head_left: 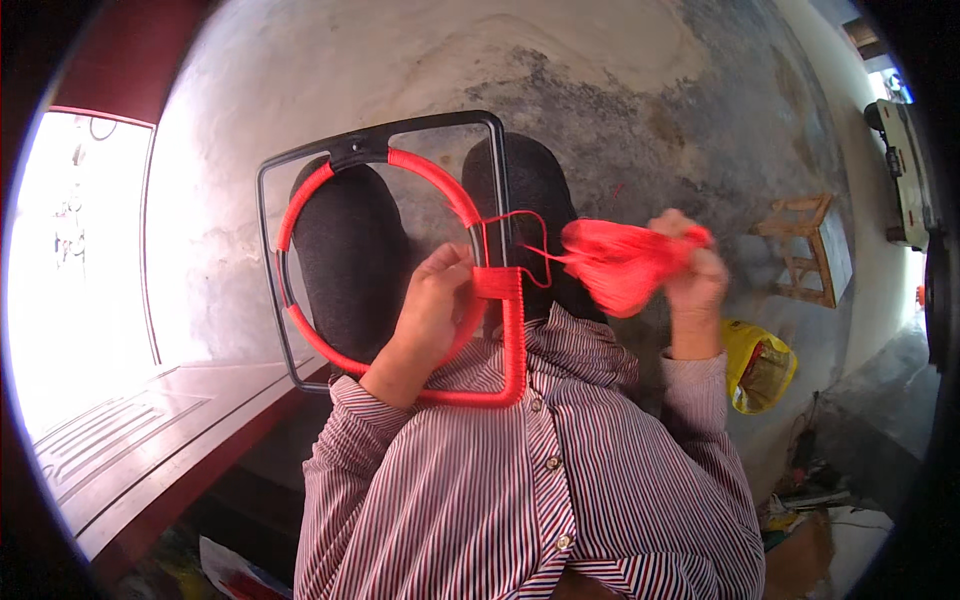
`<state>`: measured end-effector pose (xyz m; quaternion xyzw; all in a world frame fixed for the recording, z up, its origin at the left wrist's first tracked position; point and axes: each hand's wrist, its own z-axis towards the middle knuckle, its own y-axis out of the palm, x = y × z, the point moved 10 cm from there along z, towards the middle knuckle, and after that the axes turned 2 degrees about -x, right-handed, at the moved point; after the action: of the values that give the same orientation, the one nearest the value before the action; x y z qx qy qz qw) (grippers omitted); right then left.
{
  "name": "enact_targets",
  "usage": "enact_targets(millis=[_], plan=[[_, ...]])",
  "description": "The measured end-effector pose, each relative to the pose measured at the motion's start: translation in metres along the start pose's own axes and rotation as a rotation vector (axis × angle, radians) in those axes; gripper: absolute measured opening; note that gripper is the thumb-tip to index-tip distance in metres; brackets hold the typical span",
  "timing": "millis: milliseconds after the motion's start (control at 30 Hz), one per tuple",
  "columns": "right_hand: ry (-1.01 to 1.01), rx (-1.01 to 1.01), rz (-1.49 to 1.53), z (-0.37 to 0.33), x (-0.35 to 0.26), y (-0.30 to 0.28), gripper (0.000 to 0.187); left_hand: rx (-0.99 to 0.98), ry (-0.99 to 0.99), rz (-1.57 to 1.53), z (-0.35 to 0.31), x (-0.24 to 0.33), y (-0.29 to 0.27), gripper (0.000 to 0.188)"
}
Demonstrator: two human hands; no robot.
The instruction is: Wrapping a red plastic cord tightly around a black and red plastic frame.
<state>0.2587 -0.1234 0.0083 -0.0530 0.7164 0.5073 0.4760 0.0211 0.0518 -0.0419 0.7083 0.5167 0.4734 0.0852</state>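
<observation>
Across my lap leans a black square frame (430,120) with a ring inside it. Red cord (515,345) is wound tightly over the lower right corner and over several stretches of the ring (306,200). My left hand (432,305) is closed at the ring's right side, its thumb and fingers pinched by the wrapped part; what lies between the fingertips is hidden. Out to the right, my right hand (692,270) grips a loose red bundle of cord (620,262), blurred by motion. A slack strand (545,245) runs from the bundle to the frame.
A wooden stool (805,250) stands on the stained concrete floor (640,100) at the right. Nearer is a yellow bag (757,368). A dark red panelled surface (160,420) runs along the left, beside a bright doorway (90,240). A pale vehicle-like object (900,175) stands far right.
</observation>
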Motion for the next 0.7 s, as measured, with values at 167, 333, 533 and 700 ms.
enact_targets(millis=[167, 333, 533, 700], plan=[[-0.217, 0.059, 0.211, -0.021, -0.095, -0.029, 0.022, 0.132, 0.074, -0.058, -0.011, 0.019, 0.014, 0.025], [-0.225, 0.223, 0.028, -0.022, -0.084, -0.04, 0.026, -0.003, 0.078, -0.133, -0.014, 0.023, 0.04, 0.025], [0.409, -0.239, -0.81, -0.006, 0.09, 0.093, 0.017, -0.16, 0.107, -0.021, -0.018, 0.015, 0.036, 0.022], [0.371, -0.244, -0.878, 0.004, 0.048, 0.087, 0.017, -0.086, 0.158, 0.026, -0.013, 0.015, 0.025, 0.015]])
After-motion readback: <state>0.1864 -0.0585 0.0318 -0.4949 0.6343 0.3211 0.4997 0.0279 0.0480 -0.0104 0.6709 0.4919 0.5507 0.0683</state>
